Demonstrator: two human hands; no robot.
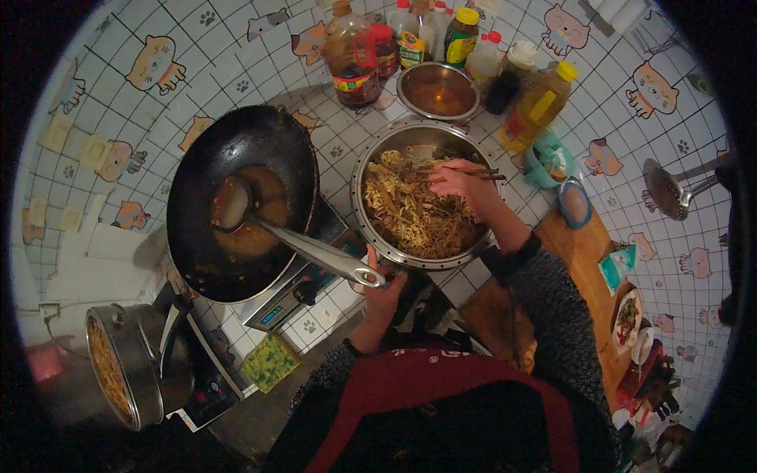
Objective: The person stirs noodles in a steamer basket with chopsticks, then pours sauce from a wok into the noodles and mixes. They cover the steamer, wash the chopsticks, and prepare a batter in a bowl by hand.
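Observation:
My right hand (461, 186) grips wooden chopsticks (488, 174) over a perforated-rim steel pot (362, 227). Noodles mixed with brown strips of food (408, 213) lie in that pot, under the hand. My left hand (381, 301) is around the end of a steel ladle's handle (319, 251), close by the pot's near rim. The ladle's bowl (232, 204) rests in brownish liquid (257, 236) inside a black wok (254, 133). Part of the left hand's grip is hidden by the handle.
The wok sits on an electric cooker (295, 295). A yellow-green sponge (270, 362) and a filled steel pot (142, 366) are at lower left. Behind stand a steel bowl of liquid (439, 94), a dark sauce jug (353, 65) and an oil bottle (538, 109). A skimmer (668, 189) hangs right.

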